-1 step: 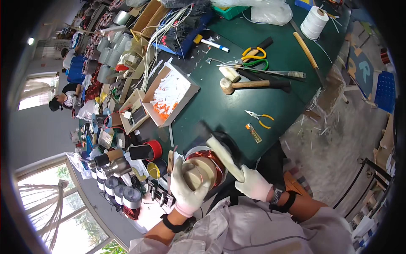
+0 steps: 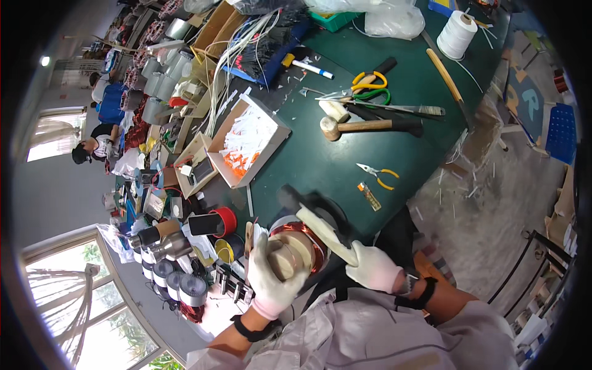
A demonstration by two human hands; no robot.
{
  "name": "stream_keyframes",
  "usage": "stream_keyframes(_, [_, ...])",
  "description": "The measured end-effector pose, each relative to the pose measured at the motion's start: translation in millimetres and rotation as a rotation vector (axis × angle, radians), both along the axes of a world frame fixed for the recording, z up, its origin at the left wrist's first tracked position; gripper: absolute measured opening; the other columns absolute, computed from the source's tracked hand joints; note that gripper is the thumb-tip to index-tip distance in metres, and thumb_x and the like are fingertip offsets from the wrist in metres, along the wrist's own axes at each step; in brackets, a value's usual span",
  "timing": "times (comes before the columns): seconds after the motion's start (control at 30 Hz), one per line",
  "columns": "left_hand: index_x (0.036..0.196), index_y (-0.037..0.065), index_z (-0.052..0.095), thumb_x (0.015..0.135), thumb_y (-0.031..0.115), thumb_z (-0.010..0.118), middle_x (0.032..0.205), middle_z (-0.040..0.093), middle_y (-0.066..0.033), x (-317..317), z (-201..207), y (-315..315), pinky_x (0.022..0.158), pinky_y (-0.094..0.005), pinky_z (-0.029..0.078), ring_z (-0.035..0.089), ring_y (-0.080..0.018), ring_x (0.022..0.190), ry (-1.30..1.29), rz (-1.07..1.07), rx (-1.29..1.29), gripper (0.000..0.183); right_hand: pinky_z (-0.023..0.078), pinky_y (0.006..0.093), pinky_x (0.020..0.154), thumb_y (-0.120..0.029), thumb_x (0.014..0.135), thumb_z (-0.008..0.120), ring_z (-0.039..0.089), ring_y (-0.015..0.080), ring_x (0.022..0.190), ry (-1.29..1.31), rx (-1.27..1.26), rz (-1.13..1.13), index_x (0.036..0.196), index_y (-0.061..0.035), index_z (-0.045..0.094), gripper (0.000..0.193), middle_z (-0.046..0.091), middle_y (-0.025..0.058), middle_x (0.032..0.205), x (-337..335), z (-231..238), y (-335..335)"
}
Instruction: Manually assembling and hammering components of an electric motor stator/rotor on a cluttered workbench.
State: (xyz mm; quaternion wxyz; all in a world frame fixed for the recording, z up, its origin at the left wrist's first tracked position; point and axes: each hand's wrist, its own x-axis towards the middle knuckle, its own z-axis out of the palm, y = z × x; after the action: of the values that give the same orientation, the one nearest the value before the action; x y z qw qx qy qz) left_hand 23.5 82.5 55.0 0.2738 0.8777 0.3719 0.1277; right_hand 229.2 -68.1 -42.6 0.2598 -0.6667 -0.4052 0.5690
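A motor stator (image 2: 285, 220) with copper windings (image 2: 317, 243) stands at the near edge of the green table. Inside its ring sits a round tan block (image 2: 295, 251). My left hand (image 2: 274, 277), in a white glove, is closed around the block's near left side, thumb and fingers on opposite sides. In my gloved right hand (image 2: 372, 267) is a long pale tool (image 2: 324, 232) with a dark end, held slanting across the right of the windings. Motion blurs that dark end, so its exact kind is unclear. Whether the tool touches the windings I cannot tell.
Beyond my hands lie yellow-handled pliers (image 2: 378, 176), a wooden-handled mallet (image 2: 364, 125) and scissors (image 2: 370, 86). A cardboard box (image 2: 269, 145) of white and orange strips stands left of them. Thread spool (image 2: 457, 35) is far right; a red ring (image 2: 226, 221) sits near my left.
The tool's dark end has swung slightly left and nearer to me. My right hand has shifted a little, while my left hand stays on the block.
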Motion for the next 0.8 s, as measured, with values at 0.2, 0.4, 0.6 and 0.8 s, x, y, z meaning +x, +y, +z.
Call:
stream_keyframes(0.2, [0.138,0.002,0.053,0.063,0.022,0.099,0.121,0.067,-0.0190,-5,-9,28,0.100,-0.0499,0.054,0.068,-0.0393,0.110,-0.037,-0.427,0.131,0.090,0.056,0.0564,0.075,-0.023,0.089,0.071,0.070,0.0503,0.086,0.047,-0.039,-0.186,0.107,0.0051,0.055,0.037,0.068,0.0311,0.084,7,9,2])
stream_keyframes(0.4, [0.141,-0.001,0.051,0.061,0.022,0.101,0.126,0.065,-0.0206,-1,3,6,0.102,-0.0514,0.052,0.064,-0.0413,0.113,0.067,-0.141,0.095,0.096,0.058,0.0563,0.076,-0.023,0.091,0.071,0.072,0.0474,0.085,-0.090,-0.022,0.082,0.110,0.0018,0.057,0.034,0.071,0.0268,0.086,42,25,19])
stream_keyframes(0.6, [0.142,0.001,0.053,0.062,0.029,0.101,0.130,0.065,-0.0199,6,21,16,0.105,-0.0519,0.051,0.063,-0.0409,0.120,0.114,-0.236,0.132,0.097,0.055,0.0554,0.072,-0.029,0.091,0.076,0.070,0.0485,0.083,-0.183,-0.002,0.073,0.108,0.0013,0.053,0.042,0.068,0.0273,0.081,17,25,7])
stream_keyframes(0.8, [0.158,-0.005,0.036,0.064,0.041,0.105,0.135,0.061,-0.0219,-48,76,11,0.103,-0.0476,0.053,0.064,-0.0363,0.120,-0.217,0.231,-0.020,0.125,0.056,0.0527,0.070,-0.018,0.090,0.078,0.071,0.0422,0.081,-0.409,0.300,-0.022,0.112,-0.0033,0.056,0.035,0.071,0.0177,0.089,22,87,9])
